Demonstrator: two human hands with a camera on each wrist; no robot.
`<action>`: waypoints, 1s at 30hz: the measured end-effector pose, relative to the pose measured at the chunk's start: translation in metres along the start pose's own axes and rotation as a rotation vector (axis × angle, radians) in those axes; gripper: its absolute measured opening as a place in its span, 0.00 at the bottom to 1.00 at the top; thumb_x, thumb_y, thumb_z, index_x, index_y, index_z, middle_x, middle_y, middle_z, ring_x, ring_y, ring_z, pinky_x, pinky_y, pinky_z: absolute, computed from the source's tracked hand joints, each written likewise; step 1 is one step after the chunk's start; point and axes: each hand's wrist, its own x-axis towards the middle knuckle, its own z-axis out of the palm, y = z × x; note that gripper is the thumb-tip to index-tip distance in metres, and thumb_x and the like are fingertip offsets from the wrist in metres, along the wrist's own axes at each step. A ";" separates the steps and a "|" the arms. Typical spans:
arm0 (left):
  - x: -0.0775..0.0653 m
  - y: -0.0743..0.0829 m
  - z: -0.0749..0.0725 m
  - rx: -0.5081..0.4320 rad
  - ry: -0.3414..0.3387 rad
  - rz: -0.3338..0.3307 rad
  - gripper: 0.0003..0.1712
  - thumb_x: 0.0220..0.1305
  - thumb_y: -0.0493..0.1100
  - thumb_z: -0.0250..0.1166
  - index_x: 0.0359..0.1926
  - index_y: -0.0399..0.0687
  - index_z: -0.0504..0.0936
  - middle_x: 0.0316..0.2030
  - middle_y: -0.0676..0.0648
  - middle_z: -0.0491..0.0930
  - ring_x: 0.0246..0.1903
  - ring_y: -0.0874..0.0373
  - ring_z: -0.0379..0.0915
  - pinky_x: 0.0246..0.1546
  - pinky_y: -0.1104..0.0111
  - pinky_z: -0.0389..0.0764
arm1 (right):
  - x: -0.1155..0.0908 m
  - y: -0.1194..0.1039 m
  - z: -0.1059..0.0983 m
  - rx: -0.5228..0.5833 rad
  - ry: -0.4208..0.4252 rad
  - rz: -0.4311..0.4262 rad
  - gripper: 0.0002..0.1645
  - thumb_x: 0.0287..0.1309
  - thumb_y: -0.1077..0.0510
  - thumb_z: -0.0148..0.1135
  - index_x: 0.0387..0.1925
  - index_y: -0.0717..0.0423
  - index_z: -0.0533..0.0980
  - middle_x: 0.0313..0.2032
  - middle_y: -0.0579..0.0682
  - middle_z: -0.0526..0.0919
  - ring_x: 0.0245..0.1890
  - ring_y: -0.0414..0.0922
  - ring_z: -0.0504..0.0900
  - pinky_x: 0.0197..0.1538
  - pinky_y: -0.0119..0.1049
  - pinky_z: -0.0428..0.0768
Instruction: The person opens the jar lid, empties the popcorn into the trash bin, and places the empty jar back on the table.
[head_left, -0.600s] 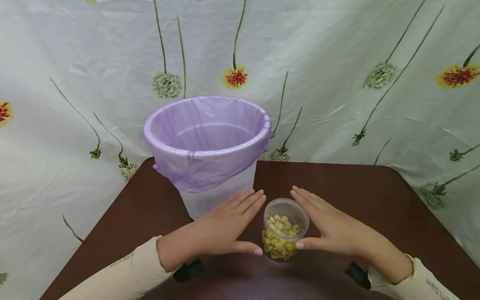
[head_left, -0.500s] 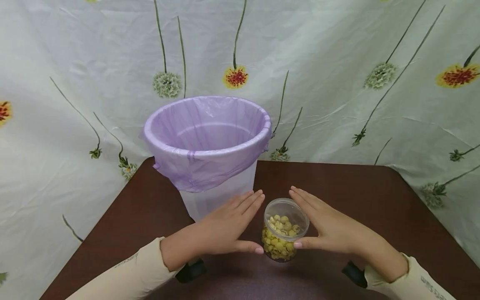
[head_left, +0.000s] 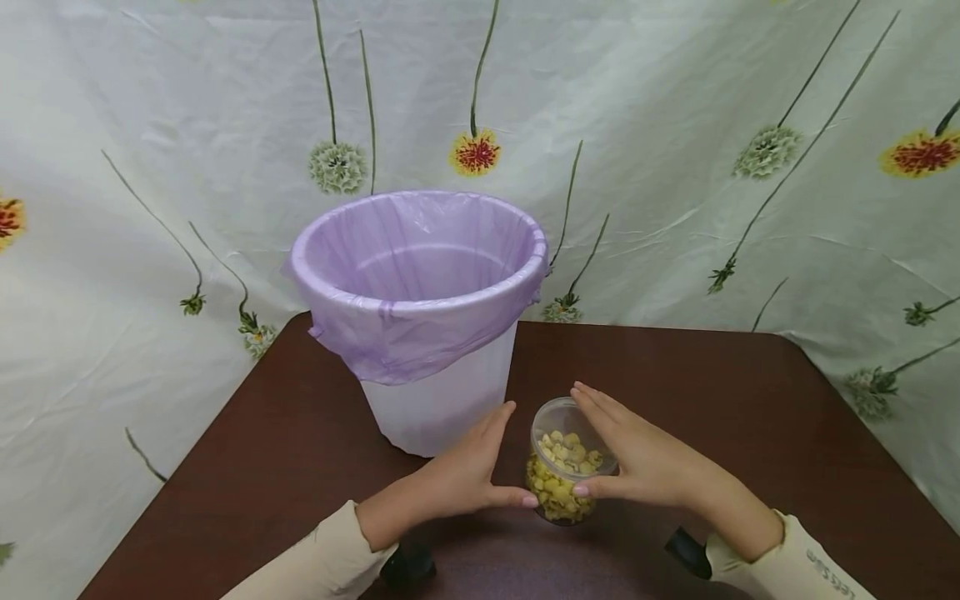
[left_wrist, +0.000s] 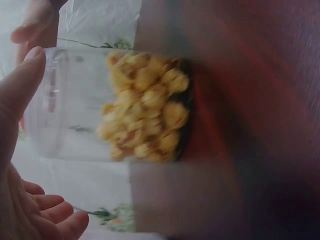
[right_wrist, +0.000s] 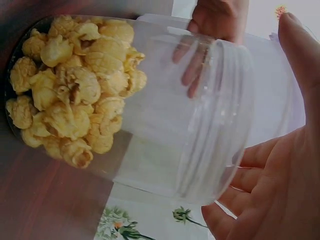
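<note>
A clear plastic jar [head_left: 562,467] about half full of yellow popcorn [right_wrist: 75,95] stands upright on the table, its round mouth uncovered. To its left is my left hand [head_left: 465,475], fingers extended and thumb pointing at the jar's front. My right hand [head_left: 645,458] is on the other side, its fingers alongside the rim and its thumb overlapping the jar's front in the head view. In the left wrist view the left thumb [left_wrist: 25,80] lies close to the jar's rim. The right wrist view has the right fingers [right_wrist: 250,175] spread beyond the rim.
A white bin [head_left: 442,400] lined with a purple bag [head_left: 405,342] stands behind and left of the jar. The dark wooden table [head_left: 675,375] meets a pale flower-print cloth [head_left: 637,100] at the back.
Both hands have come closer to the jar, the right one moving left so that its thumb crosses the jar's front. The left wrist has shifted right. The jar stands in the same place.
</note>
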 end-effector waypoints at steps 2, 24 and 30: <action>0.001 -0.003 0.008 -0.072 -0.006 -0.034 0.62 0.44 0.64 0.66 0.67 0.38 0.42 0.65 0.39 0.48 0.63 0.48 0.47 0.58 0.55 0.58 | 0.001 0.000 0.002 -0.009 0.003 0.008 0.60 0.45 0.30 0.57 0.68 0.59 0.45 0.68 0.53 0.44 0.66 0.48 0.47 0.61 0.47 0.57; 0.017 -0.006 0.063 -0.437 0.188 0.054 0.56 0.38 0.52 0.75 0.64 0.43 0.51 0.55 0.50 0.64 0.55 0.60 0.60 0.55 0.61 0.63 | 0.008 -0.003 0.019 -0.124 0.106 0.095 0.60 0.42 0.28 0.57 0.65 0.65 0.53 0.62 0.63 0.56 0.61 0.57 0.56 0.57 0.52 0.63; 0.020 -0.002 0.075 -0.453 0.271 0.048 0.59 0.34 0.53 0.76 0.64 0.45 0.50 0.55 0.48 0.62 0.54 0.59 0.59 0.56 0.63 0.62 | 0.010 -0.004 0.024 -0.158 0.158 0.121 0.59 0.40 0.28 0.60 0.62 0.67 0.57 0.58 0.63 0.62 0.58 0.56 0.61 0.55 0.50 0.66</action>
